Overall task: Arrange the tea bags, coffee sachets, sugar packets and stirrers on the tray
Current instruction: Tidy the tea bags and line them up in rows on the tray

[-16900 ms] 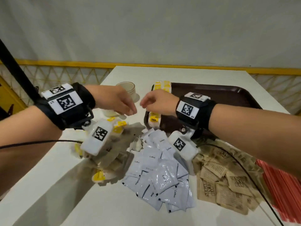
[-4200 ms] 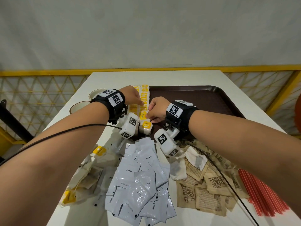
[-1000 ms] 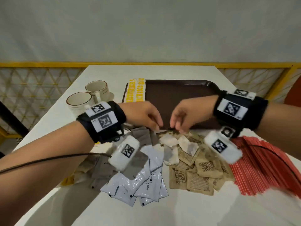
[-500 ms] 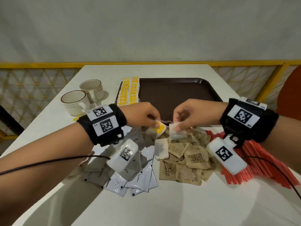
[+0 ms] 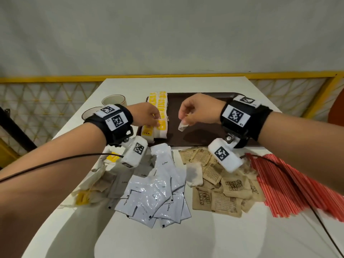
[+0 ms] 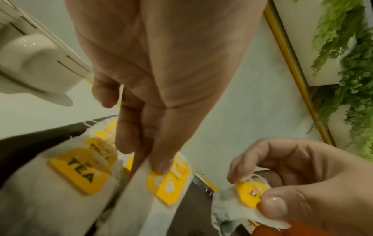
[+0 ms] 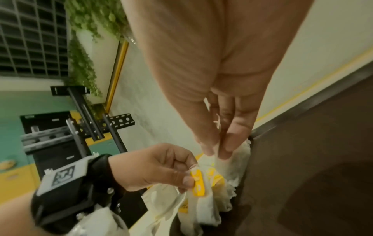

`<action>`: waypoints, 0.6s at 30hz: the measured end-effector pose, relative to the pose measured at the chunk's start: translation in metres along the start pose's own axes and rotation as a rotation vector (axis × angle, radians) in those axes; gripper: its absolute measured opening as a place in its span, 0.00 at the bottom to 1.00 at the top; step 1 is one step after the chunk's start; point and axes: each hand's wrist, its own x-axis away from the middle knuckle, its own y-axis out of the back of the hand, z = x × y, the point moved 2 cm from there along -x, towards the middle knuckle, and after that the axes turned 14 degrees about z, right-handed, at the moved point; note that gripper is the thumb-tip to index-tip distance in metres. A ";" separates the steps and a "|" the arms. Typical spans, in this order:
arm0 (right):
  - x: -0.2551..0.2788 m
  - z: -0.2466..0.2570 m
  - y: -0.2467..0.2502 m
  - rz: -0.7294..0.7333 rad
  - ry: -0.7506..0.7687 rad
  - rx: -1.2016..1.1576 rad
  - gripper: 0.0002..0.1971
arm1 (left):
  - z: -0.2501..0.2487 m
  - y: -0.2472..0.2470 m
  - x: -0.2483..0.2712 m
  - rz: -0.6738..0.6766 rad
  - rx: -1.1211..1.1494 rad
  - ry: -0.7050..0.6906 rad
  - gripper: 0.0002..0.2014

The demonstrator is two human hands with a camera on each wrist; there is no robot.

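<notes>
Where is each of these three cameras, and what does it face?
Head: worn on the head, looking down at the table, tray, both forearms and hands.
Left wrist: looks along the left hand at tea bags.
Right wrist: looks along the right hand pinching a tea bag.
Both wrist views show both hands and the tray.

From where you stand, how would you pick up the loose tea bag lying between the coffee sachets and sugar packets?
Pinch the tea bag by its far edge, coming straight down from above. It lies flat and limp, partly on the sugar packets, so sliding in sideways would likely drag those along.
</notes>
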 end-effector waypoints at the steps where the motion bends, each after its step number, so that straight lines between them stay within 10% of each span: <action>1: -0.005 0.000 0.001 0.011 -0.012 0.097 0.10 | 0.001 0.000 -0.002 0.023 -0.023 0.000 0.11; 18: -0.033 -0.005 -0.005 0.138 -0.045 0.175 0.23 | 0.009 -0.006 -0.019 0.116 -0.070 -0.030 0.09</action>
